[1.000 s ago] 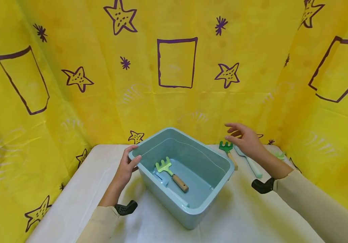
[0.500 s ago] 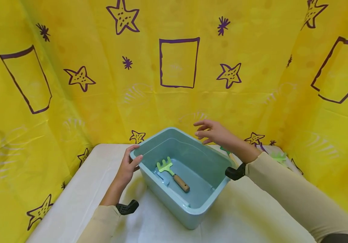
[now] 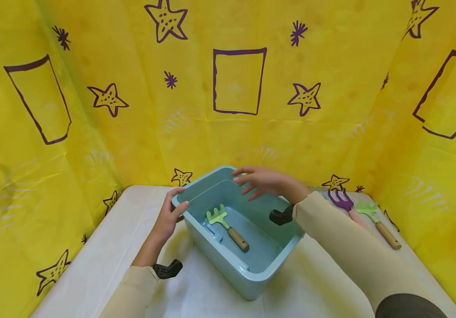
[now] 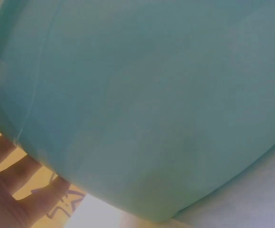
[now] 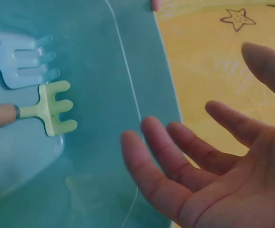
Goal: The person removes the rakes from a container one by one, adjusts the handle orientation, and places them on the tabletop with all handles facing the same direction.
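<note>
A blue-green plastic bin (image 3: 228, 270) stands on the white table. My left hand (image 3: 167, 217) grips its left corner rim, thumb over the inside edge, with several fingers (image 4: 44, 197) against the outside. Above the bin's far side hovers my right hand (image 3: 267, 182), fingers spread and nothing held, as the right wrist view also shows. On the bin floor lies a light green hand rake (image 3: 219, 217) with a wooden handle (image 3: 238, 240). Beside it is a light blue hand rake (image 5: 23, 61), partly hidden by the near wall in the head view.
Right of the bin lie a purple hand fork (image 3: 342, 201) with a pink handle and a light green rake (image 3: 387, 234) with a wooden handle. Light blue tines (image 3: 318, 189) peek out behind my right sleeve (image 3: 347, 234). A yellow patterned curtain (image 3: 236, 137) surrounds the table.
My right hand has moved left, from over the tools on the right to over the bin. Its arm now covers the dark green rake and uncovers the purple fork. My left hand keeps its grip.
</note>
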### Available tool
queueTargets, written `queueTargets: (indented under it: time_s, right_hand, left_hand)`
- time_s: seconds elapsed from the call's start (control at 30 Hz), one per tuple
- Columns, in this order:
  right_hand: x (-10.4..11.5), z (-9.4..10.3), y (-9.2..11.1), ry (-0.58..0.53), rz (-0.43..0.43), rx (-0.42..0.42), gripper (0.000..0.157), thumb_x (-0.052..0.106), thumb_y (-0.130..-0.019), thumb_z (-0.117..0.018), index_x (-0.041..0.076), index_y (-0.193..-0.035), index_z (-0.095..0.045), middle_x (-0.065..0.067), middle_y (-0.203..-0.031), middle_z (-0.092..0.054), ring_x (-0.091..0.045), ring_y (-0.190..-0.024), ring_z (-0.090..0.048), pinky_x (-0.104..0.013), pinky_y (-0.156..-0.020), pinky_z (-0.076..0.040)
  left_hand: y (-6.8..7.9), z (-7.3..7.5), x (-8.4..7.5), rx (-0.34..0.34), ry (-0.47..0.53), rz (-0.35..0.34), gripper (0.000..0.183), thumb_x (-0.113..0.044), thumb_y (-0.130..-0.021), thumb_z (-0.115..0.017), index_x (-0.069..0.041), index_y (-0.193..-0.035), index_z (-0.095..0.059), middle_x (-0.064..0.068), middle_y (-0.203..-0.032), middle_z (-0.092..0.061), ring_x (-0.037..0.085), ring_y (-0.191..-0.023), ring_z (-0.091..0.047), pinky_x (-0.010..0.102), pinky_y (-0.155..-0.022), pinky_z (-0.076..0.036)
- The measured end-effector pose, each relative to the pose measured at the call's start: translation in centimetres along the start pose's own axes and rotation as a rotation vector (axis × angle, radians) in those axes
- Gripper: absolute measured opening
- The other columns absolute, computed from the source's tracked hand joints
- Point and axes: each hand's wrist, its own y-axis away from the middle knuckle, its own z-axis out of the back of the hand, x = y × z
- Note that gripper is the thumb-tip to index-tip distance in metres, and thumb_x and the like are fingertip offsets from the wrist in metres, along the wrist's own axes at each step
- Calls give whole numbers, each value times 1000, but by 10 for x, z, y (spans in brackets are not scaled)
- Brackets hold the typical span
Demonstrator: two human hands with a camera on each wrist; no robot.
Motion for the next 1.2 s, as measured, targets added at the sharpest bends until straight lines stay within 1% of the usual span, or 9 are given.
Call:
queueTargets:
  time_s: [0.13, 0.2, 0.47, 0.63, 0.77, 0.9, 1.03, 1.07, 1.2]
  right_hand:
    - [-4, -6, -16, 10, -8, 8, 59, 33, -99, -56, 11, -149, -34, -17, -141, -45, -33, -113, -57, -48, -89, -52]
    - [-5, -9, -24, -13, -16, 9, 60, 33, -99, -56, 11, -149, -33, -18, -140, -44, -34, -113, -57, -49, -89, -51]
    - [-18, -22, -42, -98, -49, 44, 53, 33, -100, -54, 10, -145, -39, -20, -129, -46, -37, -107, -60, -51, -91, -50]
    - [-28, -26, -46, -126, -96, 50, 50, 31, -100, -55, 8, -142, -42, -22, -118, -47, -42, -104, -62, -53, -92, -49]
    - [-35, -29, -49, -84, -153, 65, 50, 33, -98, -57, 6, -139, -45, -25, -116, -47, -46, -107, -60, -53, -89, -51]
    - [-42, -37, -54, -14, -239, 126, 57, 38, -96, -60, 8, -141, -43, -26, -122, -48, -47, -109, -58, -53, -87, -51]
    - [-47, -43, -57, 36, -342, 178, 62, 39, -94, -63, 9, -144, -42, -27, -127, -48, -44, -108, -58, -57, -88, -49]
    - [-48, -45, -57, 49, -363, 193, 61, 39, -94, -63, 9, -143, -43, -26, -127, -49, -43, -108, -58, -58, -89, -48]
    - [-51, -48, -57, 117, -416, 276, 53, 40, -93, -64, 8, -135, -54, -23, -120, -52, -41, -104, -60, -59, -88, -49]
  left_hand:
    - [1, 0, -1, -5, -4, 7, 50, -30, -100, -53, -25, -144, -30, 12, -151, -28, 43, -129, -38, 63, -99, -37]
    - [1, 0, -1, -5, -5, 7, 50, -30, -100, -54, -25, -144, -30, 11, -151, -28, 43, -129, -39, 62, -99, -37]
    - [1, -1, -1, 17, 23, -9, 53, -30, -100, -54, -21, -145, -28, 15, -151, -28, 44, -129, -40, 62, -98, -37]
    - [1, -1, -2, 1, 26, -11, 51, -26, -100, -53, -21, -144, -29, 14, -150, -29, 43, -128, -41, 62, -98, -38]
    - [1, -1, -3, -8, 22, -7, 50, -26, -100, -54, -24, -144, -30, 12, -150, -30, 42, -128, -41, 61, -98, -39]
    - [2, 1, -3, -9, 20, -3, 51, -27, -99, -55, -24, -144, -30, 12, -150, -29, 43, -128, -41, 61, -98, -38]
    - [2, 1, -2, -9, 23, -9, 52, -27, -99, -54, -22, -144, -29, 14, -149, -30, 43, -128, -41, 61, -98, -38]
    - [3, 2, -2, -5, 26, -12, 52, -27, -100, -54, -21, -145, -28, 14, -150, -29, 43, -128, -40, 61, -99, -37]
    - [2, 1, -4, 4, 43, -20, 52, -26, -100, -54, -20, -145, -29, 16, -149, -29, 44, -128, -40, 62, -99, -37]
